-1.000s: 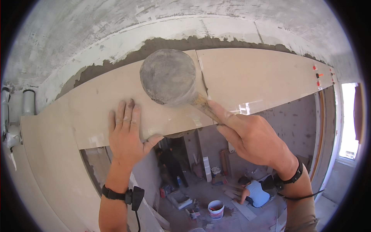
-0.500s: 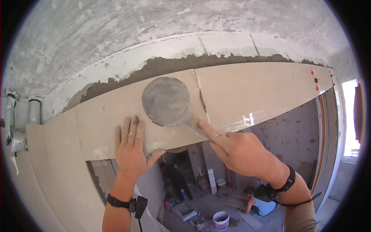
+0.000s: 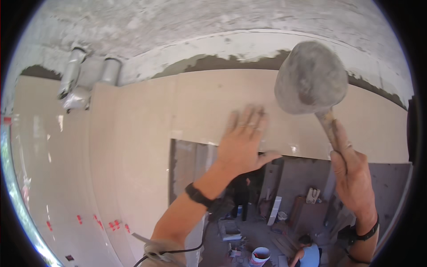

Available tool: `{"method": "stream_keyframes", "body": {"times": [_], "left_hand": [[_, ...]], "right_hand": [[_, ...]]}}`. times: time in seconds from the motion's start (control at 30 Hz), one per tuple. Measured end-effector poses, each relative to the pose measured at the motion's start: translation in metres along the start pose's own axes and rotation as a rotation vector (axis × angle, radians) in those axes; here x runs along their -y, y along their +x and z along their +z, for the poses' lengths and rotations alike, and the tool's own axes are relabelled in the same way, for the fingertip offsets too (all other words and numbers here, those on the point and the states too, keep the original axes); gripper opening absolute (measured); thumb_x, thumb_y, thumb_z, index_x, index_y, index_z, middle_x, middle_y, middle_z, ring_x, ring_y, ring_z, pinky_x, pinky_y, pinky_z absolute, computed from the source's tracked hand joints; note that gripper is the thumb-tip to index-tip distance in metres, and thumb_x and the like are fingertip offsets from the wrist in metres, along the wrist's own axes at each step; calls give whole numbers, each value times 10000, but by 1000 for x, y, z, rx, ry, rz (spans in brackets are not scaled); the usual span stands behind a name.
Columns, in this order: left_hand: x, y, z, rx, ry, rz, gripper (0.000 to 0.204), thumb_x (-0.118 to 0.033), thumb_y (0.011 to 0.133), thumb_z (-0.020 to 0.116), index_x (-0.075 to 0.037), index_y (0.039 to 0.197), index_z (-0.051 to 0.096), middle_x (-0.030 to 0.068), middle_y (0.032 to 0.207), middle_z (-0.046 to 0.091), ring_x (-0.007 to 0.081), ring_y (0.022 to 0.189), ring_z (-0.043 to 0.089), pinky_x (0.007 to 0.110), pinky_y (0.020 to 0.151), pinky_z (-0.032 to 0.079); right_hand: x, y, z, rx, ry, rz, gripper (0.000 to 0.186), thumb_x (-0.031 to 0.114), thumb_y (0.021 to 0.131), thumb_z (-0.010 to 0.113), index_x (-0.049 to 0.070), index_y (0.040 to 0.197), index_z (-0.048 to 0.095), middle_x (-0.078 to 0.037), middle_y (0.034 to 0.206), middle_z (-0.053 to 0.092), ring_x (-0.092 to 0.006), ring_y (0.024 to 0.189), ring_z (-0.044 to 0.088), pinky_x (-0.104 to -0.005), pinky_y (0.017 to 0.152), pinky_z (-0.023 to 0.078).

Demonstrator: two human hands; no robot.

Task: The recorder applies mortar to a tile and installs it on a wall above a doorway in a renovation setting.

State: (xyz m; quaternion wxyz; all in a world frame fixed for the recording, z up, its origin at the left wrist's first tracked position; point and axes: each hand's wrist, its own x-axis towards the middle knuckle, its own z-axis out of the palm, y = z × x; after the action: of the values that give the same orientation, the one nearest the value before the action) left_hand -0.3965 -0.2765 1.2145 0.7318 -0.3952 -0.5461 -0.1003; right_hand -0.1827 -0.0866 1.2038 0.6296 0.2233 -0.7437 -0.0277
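My right hand [image 3: 353, 173] grips the wooden handle of a rubber mallet [image 3: 311, 78], its index finger stretched along the handle. The grey, dusty mallet head is raised and looks apart from the wall, covering part of a beige wall tile [image 3: 202, 100]. My left hand [image 3: 242, 142] lies flat on the tile band above the opening, fingers stretched upward. Its thumb points right along the tile's lower edge. Grey mortar [image 3: 213, 63] shows along the top of the tiles. The tile joint seen earlier is hidden now.
Silvery pipes [image 3: 71, 73] stand out at the upper left. Red tile clips [image 3: 114, 225] dot the left wall. Below, through the opening, are a white bucket [image 3: 259, 256], a crouching person in light blue [image 3: 309, 256] and another person in dark clothes [image 3: 240, 196].
The view has swung left, bringing more of the left wall in. My right hand has drawn the mallet head back from the tile. My left hand stays flat on the tile.
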Motion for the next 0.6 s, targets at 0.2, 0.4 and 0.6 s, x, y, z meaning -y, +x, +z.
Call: {"method": "stream_keyframes", "body": {"times": [0.2, 0.4, 0.6], "left_hand": [[15, -12, 0, -104, -40, 4, 861, -593, 781, 686, 50, 1328, 512, 228, 1395, 514, 416, 1329, 451, 569, 1100, 331], [18, -16, 11, -24, -182, 11, 800, -558, 791, 684, 51, 1290, 543, 224, 1330, 556, 407, 1270, 496, 565, 1116, 314], [18, -18, 10, -216, -279, 28, 751, -538, 783, 693, 67, 1211, 573, 224, 1120, 643, 402, 1206, 527, 549, 1121, 311]], "right_hand": [[61, 88, 35, 107, 161, -139, 508, 4, 959, 512, -6, 1456, 407, -277, 1142, 628, -426, 849, 630, -369, 784, 497], [71, 119, 90, 301, -42, -189, 511, 89, 959, 545, 54, 1458, 437, -259, 921, 649, -428, 730, 598, -413, 686, 493], [79, 121, 98, 300, 84, -187, 507, 110, 956, 545, 99, 1456, 457, -252, 772, 595, -431, 683, 570, -433, 657, 476]]}}
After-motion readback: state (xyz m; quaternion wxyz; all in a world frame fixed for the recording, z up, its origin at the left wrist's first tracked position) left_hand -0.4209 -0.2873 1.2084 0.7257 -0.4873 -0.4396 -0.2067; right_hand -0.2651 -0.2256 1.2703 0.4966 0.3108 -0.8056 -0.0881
